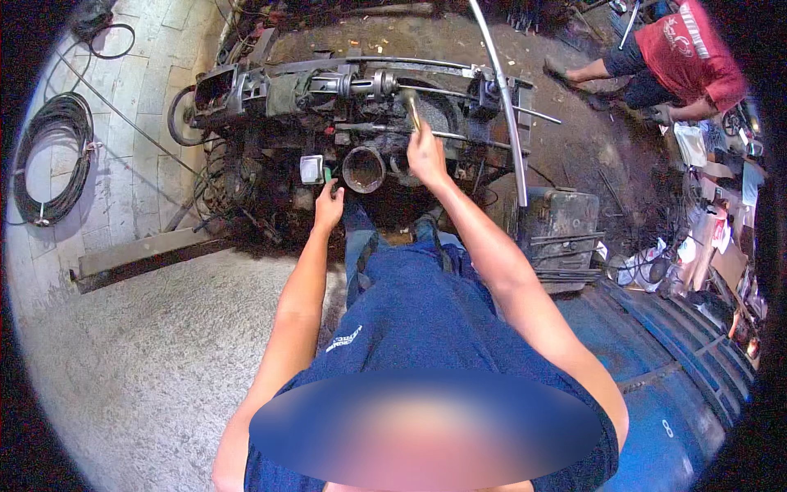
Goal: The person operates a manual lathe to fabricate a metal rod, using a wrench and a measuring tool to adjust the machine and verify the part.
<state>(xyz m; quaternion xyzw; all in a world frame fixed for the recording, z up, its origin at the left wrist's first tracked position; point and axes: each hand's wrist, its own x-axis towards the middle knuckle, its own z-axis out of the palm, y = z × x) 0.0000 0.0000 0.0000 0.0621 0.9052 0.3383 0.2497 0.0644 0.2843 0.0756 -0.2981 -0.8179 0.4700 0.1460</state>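
Head: right hand (426, 156) clamped on handle (416, 116) over machine (220, 84), left hand (329, 208) by green lever (329, 175), grip can't tell; rod (539, 116) past machine's right edge, seems mounted, work likely midway, remainder unclear.

The machine (303, 94) is black and dark grey, its chuck (381, 84) silvery, with 1 small red part (329, 129). The tool (415, 115) in the right hand (426, 156) is brassy yellow-brown; a green piece (328, 175) shows by the left hand (329, 207), next to a white square piece (312, 169). The long bar (504, 98) is silver-grey. The wearer's shirt (443, 320) is navy with white lettering. A co-worker wears 2 colours: a red shirt (684, 53) printed in white, and dark shorts (633, 78). The coil (78, 184) is black against a whitish wall (123, 193) patterned with grey joints. The near ground (180, 353) is pale grey, speckled; the panel (574, 353) is blue with darker bands.
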